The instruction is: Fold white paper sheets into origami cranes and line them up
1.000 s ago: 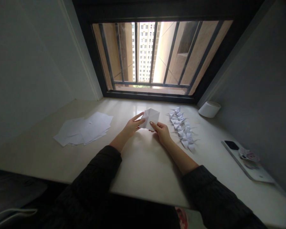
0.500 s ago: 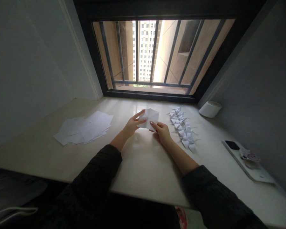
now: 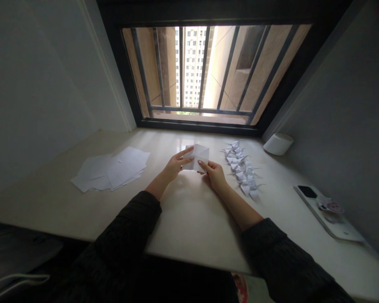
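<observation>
Between my two hands is a small white sheet of paper (image 3: 202,152) with crease lines across it, raised a little above the sill. My left hand (image 3: 176,163) grips its left side, with fingers lying over the front face. At the lower right, my right hand (image 3: 215,172) pinches the sheet, thumb in front and the other fingers behind. Folded paper cranes (image 3: 240,168) stand in rows to the right of my right hand. Off to the left lies a loose pile of white paper sheets (image 3: 126,166).
A pale windowsill (image 3: 196,227) carries everything, its front edge close to my body. A white cup-like object (image 3: 278,144) lies tilted by the right wall. Nearer on the right rests a phone (image 3: 328,216) with a grip on its back. A barred window (image 3: 196,122) closes the far side.
My left fingers have shifted slightly up and inward across the creased paper, and the sheet has moved a touch to the left. My right hand stays nearly in place.
</observation>
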### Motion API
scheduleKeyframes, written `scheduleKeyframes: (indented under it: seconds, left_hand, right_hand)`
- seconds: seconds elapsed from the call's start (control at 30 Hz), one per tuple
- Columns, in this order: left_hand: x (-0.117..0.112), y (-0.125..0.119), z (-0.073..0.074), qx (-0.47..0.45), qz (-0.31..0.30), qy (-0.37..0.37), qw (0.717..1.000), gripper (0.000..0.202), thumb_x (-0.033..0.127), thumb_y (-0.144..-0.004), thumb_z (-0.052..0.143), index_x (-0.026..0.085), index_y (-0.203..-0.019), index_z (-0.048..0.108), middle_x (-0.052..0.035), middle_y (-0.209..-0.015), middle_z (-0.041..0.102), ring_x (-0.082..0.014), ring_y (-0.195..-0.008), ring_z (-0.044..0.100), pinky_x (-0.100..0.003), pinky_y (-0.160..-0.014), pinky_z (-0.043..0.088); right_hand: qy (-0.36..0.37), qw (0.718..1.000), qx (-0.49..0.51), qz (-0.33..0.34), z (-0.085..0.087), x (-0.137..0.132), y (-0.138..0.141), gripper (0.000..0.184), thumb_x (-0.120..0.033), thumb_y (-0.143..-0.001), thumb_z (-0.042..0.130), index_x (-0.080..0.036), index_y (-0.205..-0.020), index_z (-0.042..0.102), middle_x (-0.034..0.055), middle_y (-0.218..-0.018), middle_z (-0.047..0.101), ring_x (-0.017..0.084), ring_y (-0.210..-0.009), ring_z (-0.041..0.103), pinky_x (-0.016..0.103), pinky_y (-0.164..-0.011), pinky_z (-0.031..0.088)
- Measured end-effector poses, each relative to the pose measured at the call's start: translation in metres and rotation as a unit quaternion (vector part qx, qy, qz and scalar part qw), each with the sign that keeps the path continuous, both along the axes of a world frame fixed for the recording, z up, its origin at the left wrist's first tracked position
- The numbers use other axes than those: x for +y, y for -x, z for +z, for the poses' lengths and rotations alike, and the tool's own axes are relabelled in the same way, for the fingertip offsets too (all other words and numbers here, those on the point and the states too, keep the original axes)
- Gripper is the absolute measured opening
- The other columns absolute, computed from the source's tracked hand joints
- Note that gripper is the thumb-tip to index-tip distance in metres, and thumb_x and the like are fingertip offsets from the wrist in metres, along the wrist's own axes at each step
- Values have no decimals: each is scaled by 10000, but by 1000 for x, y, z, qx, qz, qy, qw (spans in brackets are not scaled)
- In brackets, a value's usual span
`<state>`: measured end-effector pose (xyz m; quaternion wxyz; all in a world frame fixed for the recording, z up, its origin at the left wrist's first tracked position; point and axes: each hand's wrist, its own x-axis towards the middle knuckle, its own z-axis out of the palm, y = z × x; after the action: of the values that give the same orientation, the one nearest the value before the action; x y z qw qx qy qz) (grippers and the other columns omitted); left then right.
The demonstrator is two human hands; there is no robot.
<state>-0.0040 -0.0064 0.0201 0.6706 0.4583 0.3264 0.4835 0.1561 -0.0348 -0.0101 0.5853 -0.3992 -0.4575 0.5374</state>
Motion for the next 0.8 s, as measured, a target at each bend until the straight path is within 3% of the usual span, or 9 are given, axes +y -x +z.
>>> scheduleKeyframes:
  seconds: [0.3, 0.6, 0.8]
  left_hand:
    - [4, 1, -10, 68, 40, -52, 996, 679, 324, -582, 812, 156, -1204, 598, -96, -1009, 701, -185, -842, 639, -316, -801, 478]
    - [13, 9, -18, 158, 29, -125, 979, 649, 325, -609, 779, 136, -1203, 597, -84, -957, 710, -178, -817, 634, -293, -781, 462]
    - [5, 8, -21, 281, 80, -156, 944, 375, 384, -665, 724, 190, -985, 728, -51, -769, 723, -224, -798, 644, -271, -698, 468]
  right_hand:
    - [-1, 1000, -15, -17, 5, -3, -1, 322, -464, -640, 732, -149, -702, 704, 11, -595, 638, 124, -550, 570, 259, -554, 460]
    - [0, 999, -10, -51, 4, -1, -1, 358, -481, -618, 736, -161, -778, 721, 21, -697, 680, 146, -612, 606, 300, -624, 526]
    - [-15, 999, -12, -45, 4, -2, -1, 348, -471, -629, 736, -168, -799, 724, 30, -727, 701, 163, -640, 626, 319, -652, 535]
